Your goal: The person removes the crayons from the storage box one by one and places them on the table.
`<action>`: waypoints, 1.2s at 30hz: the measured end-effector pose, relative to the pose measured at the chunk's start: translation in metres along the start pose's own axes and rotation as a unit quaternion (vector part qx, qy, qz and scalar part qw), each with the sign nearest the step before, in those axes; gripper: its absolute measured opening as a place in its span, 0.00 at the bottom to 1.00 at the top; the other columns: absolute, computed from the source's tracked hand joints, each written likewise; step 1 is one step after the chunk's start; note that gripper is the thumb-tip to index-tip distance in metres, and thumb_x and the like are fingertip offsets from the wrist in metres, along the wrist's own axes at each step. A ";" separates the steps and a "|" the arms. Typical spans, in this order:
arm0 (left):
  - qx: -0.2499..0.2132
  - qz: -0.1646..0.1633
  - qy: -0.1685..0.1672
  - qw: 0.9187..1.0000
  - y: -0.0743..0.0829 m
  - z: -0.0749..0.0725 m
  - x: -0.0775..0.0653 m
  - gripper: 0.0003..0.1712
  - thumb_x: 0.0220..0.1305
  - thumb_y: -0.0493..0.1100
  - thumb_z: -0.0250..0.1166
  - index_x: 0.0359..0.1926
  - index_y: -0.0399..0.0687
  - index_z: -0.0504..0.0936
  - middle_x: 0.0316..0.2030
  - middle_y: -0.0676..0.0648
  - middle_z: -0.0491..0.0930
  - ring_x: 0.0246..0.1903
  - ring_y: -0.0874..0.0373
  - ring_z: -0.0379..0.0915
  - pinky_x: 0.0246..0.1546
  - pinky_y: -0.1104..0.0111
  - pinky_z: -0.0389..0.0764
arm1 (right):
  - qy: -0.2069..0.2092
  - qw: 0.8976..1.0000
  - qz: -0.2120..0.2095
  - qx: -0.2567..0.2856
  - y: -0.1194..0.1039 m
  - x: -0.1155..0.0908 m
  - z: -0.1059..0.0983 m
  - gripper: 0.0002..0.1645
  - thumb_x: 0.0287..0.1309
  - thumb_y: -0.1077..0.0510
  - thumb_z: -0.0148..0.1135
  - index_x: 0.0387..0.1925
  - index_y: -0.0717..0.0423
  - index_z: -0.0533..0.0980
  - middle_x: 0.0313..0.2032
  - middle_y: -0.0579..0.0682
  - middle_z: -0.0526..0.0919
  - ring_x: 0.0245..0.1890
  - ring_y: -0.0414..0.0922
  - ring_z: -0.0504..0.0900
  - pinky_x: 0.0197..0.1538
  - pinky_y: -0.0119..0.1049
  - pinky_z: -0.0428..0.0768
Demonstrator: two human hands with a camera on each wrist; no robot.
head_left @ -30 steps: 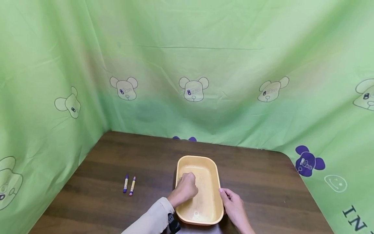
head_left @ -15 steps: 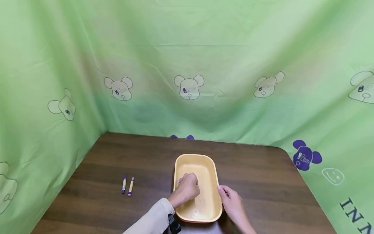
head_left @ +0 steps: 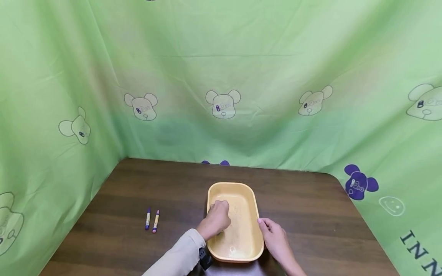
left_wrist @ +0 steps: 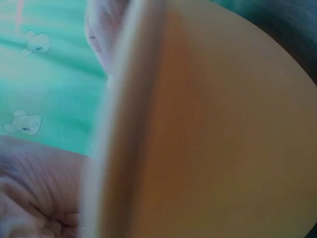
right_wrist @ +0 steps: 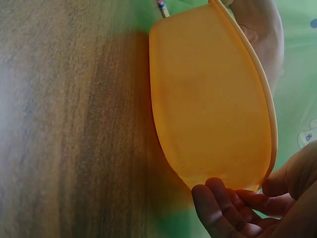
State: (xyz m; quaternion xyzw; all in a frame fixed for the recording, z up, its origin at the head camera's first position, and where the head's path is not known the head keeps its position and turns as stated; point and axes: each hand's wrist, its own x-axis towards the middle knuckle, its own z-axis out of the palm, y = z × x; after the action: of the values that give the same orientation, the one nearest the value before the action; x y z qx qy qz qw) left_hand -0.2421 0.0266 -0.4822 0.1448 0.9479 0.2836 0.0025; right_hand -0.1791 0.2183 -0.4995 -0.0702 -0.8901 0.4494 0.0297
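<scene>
A yellow plastic box point(head_left: 238, 245) with rounded corners sits on the table before me. My left hand point(head_left: 216, 219) reaches over its left wall, fingers curled down inside near the floor. It pinches a small crayon, now hidden by the fingers; a purple tip showed beside them half a second ago. In the left wrist view, that hand point(left_wrist: 39, 193) is partly covered by the box's blurred wall point(left_wrist: 208, 124). My right hand point(head_left: 274, 235) grips the right wall. The right wrist view shows its fingers point(right_wrist: 223, 203) under the wall and the thumb at the rim.
Two crayons, one purple point(head_left: 147, 219) and one with pink ends point(head_left: 156, 221), lie side by side on the brown table point(head_left: 114, 230), left of the box. A green printed curtain point(head_left: 269, 138) hangs along the back and sides. Light marks show on the box floor.
My left hand has shifted slightly left and away inside the box, and the purple tip has gone out of sight. The right hand keeps its grip. The head view has shifted a little.
</scene>
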 end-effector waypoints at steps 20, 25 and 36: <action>0.036 0.025 0.034 0.998 0.007 0.013 -0.003 0.16 0.45 0.24 0.65 0.17 0.45 0.70 0.21 0.43 0.79 0.21 0.48 0.79 0.17 0.61 0.76 | 0.025 0.998 -0.025 -0.059 0.002 -0.003 0.001 0.19 0.75 0.54 0.54 0.50 0.63 0.83 0.42 0.57 0.89 0.43 0.49 0.85 0.49 0.46 0.82; 0.049 0.025 0.025 0.998 0.005 0.013 -0.001 0.15 0.45 0.25 0.66 0.17 0.46 0.71 0.21 0.43 0.80 0.21 0.48 0.79 0.17 0.61 0.76 | 0.029 0.997 -0.023 -0.065 -0.001 -0.002 0.001 0.19 0.74 0.53 0.54 0.50 0.63 0.83 0.42 0.57 0.89 0.43 0.49 0.85 0.50 0.46 0.82; 0.118 0.057 0.072 0.989 0.004 0.023 -0.003 0.09 0.45 0.27 0.66 0.21 0.43 0.76 0.23 0.42 0.81 0.21 0.48 0.81 0.16 0.64 0.74 | 0.032 0.997 -0.031 -0.068 -0.002 0.000 0.006 0.19 0.75 0.53 0.53 0.49 0.63 0.83 0.41 0.57 0.89 0.43 0.50 0.84 0.50 0.48 0.82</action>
State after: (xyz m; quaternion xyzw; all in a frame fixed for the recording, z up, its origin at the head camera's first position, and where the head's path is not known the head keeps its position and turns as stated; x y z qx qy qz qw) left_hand -0.2361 0.0415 -0.4998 0.1774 0.9626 0.1791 -0.0989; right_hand -0.1803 0.2127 -0.5017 -0.0586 -0.9191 0.3838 0.0672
